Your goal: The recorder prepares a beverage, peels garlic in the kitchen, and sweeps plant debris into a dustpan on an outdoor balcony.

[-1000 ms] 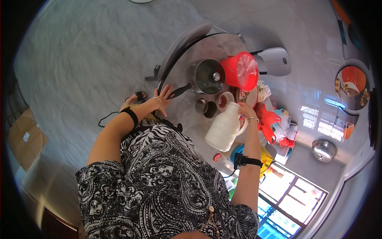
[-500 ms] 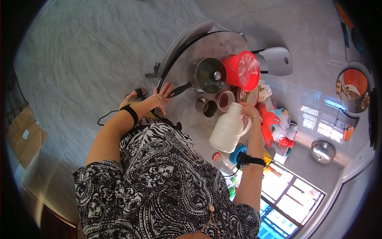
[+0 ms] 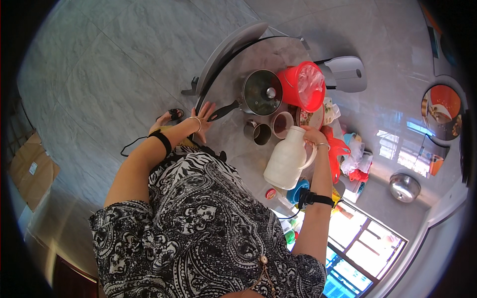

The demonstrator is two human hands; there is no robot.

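Note:
My left hand point(image 3: 202, 122) is open, fingers spread, at the table's near left edge, next to the black handle of a glass-lidded pot point(image 3: 259, 97). My right hand point(image 3: 313, 136) is closed at the top of the handle of a cream thermos jug point(image 3: 284, 161), some fingers hidden behind its neck. The jug is tilted, its top toward the cups and its base toward me. Just beyond its top stand a pinkish cup point(image 3: 281, 123) and a metal mug point(image 3: 260, 134), the cup with something dark at the bottom.
A red bucket point(image 3: 312, 97) lined with clear plastic stands right of the pot, by a floral plate point(image 3: 312, 117). Beside my right forearm lie a red plastic bag point(image 3: 336, 153) and a blue item point(image 3: 298, 191). A red-capped jar point(image 3: 271, 193) is near my body. A grey chair point(image 3: 344, 74) stands beyond.
The jug and my right hand have shifted very slightly, with the jug a little farther right and up in view. My left hand stays spread at the edge.

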